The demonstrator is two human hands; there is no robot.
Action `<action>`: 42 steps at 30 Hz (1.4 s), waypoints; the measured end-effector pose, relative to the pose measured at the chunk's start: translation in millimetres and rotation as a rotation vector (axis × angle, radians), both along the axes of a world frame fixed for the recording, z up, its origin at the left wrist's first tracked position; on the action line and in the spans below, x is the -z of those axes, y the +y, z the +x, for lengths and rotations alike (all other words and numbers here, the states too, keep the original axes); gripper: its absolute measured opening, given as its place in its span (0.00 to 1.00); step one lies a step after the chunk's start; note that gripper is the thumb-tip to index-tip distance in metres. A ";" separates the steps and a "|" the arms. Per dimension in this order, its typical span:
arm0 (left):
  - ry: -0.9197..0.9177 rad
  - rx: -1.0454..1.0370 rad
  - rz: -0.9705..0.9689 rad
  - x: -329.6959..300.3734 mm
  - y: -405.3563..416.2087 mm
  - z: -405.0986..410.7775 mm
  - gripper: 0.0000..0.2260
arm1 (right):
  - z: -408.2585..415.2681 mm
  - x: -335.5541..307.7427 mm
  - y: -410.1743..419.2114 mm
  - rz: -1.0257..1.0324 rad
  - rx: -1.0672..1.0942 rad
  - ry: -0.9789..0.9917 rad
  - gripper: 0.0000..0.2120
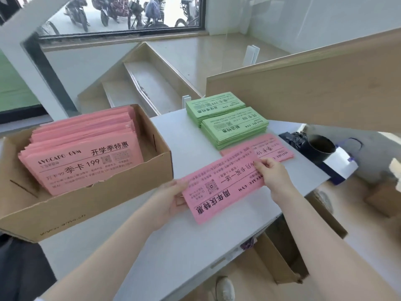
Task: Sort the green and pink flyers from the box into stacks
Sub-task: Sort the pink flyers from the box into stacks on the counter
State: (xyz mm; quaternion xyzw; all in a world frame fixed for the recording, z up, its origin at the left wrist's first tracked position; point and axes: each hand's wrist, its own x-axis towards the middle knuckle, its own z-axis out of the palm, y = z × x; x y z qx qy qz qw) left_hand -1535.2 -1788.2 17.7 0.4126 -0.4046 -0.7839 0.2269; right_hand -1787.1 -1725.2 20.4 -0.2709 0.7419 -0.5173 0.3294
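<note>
A cardboard box [121, 192] on the left of the white table holds a thick pile of pink flyers [86, 157]. I hold one pink flyer [219, 187] above the table between both hands. My left hand [169, 200] grips its near left edge, and my right hand [275, 172] pinches its far right end. Two green flyer stacks lie at the back of the table, one behind [214, 105] and one in front [234, 127]. A thin pink stack [269, 146] lies just in front of them, partly under the held flyer.
The white table [173, 246] ends close on the right. A black cup [319, 148] and a dark bag stand beyond its right edge. A tall wooden panel [303, 88] rises at the back right. An open cardboard box [280, 263] sits on the floor below.
</note>
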 end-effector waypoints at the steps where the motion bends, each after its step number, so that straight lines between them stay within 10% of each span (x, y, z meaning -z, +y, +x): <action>1: 0.029 -0.073 0.056 0.3 -1.7 -11.0 0.08 | -12.5 3.6 -3.2 0.006 0.021 -0.038 0.07; 27: -0.644 -0.395 -0.433 22.1 -30.7 -179.1 0.02 | -177.8 33.3 -63.6 0.174 -0.155 0.576 0.09; 42: -0.500 -0.325 -0.389 22.5 -18.4 -184.4 0.20 | -176.7 27.5 -63.1 0.144 -0.162 0.492 0.13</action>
